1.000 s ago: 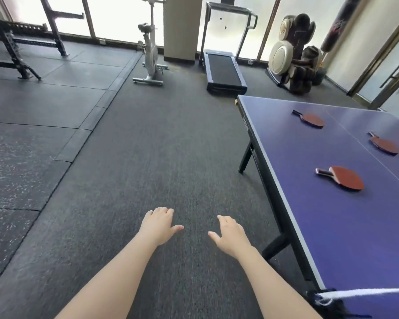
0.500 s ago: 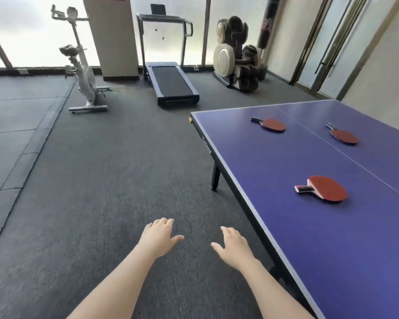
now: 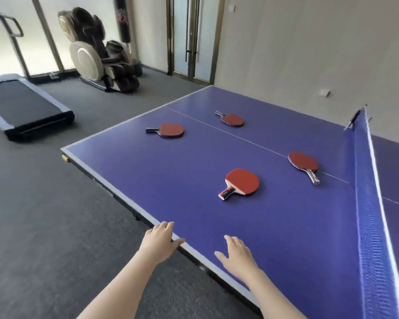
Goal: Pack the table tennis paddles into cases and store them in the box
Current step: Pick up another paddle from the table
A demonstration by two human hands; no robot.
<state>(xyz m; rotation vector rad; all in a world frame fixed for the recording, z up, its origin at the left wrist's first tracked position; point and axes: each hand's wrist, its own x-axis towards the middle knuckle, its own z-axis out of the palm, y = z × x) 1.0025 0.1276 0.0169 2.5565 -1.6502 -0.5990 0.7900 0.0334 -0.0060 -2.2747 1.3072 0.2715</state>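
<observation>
Several red paddles lie apart on the blue table tennis table (image 3: 286, 226). The nearest paddle (image 3: 241, 182) has its handle pointing toward me. Another paddle (image 3: 304, 162) lies near the net, one paddle (image 3: 171, 130) at the far left, and one paddle (image 3: 232, 119) beyond the centre line. My left hand (image 3: 160, 242) hovers at the table's near edge, fingers apart and holding nothing. My right hand (image 3: 236, 255) is over the table surface, also open and holding nothing. No cases and no box are in view.
The net (image 3: 366, 192) crosses the table on the right. A treadmill (image 3: 23, 109) and a massage chair (image 3: 97, 54) stand on the grey floor beyond the table. A wall and glass doors (image 3: 191, 38) close off the back.
The view has swung right, bringing the table in front of me. Both hands, earlier over the floor, are now at the table's near edge, and another paddle has come into sight.
</observation>
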